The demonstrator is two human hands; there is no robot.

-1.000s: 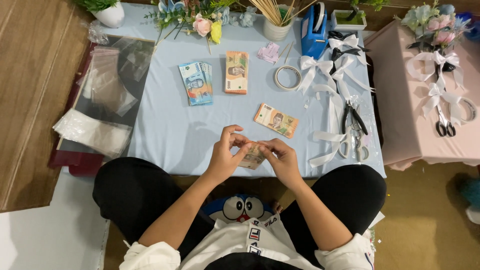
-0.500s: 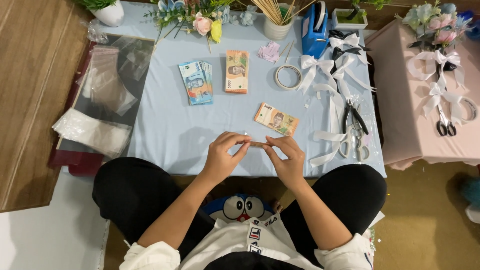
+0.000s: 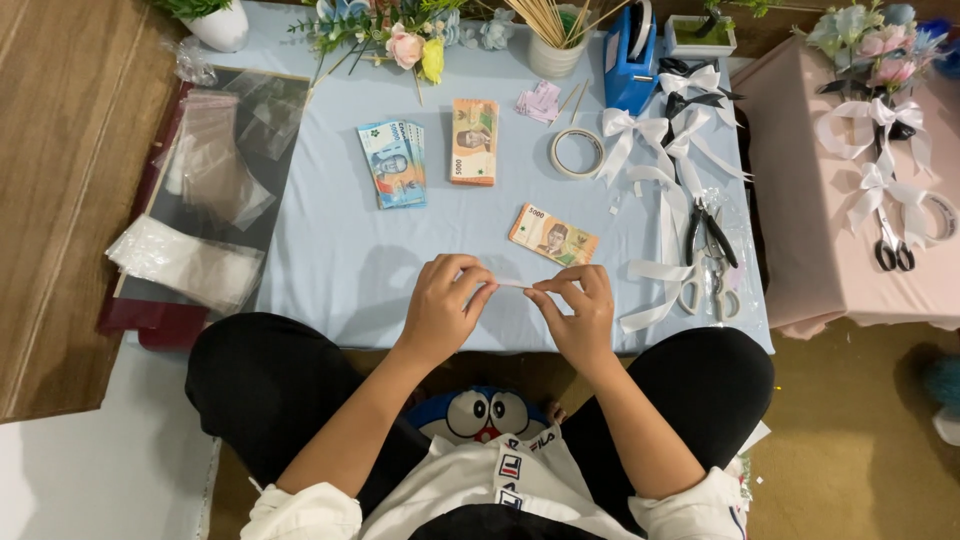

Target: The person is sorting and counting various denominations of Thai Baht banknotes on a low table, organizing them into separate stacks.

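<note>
Blue table point(image 3: 330, 250); strip point(image 3: 512, 284) — pinched between both hands' fingertips point(image 3: 488, 285).

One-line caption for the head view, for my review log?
Seated person's left hand and right hand pinch a thin pale strip between them over a light-blue table, near an orange banknote.

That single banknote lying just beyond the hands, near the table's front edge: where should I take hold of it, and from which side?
Judging by its pose, take the loose banknote by its near right corner, coming in from the right hand side. It lies flat and tilted on the blue tablecloth, apart from the two stacks, and that corner points toward the right hand. A thumb and fingertip pinch would likely lift the thin edge.
</note>
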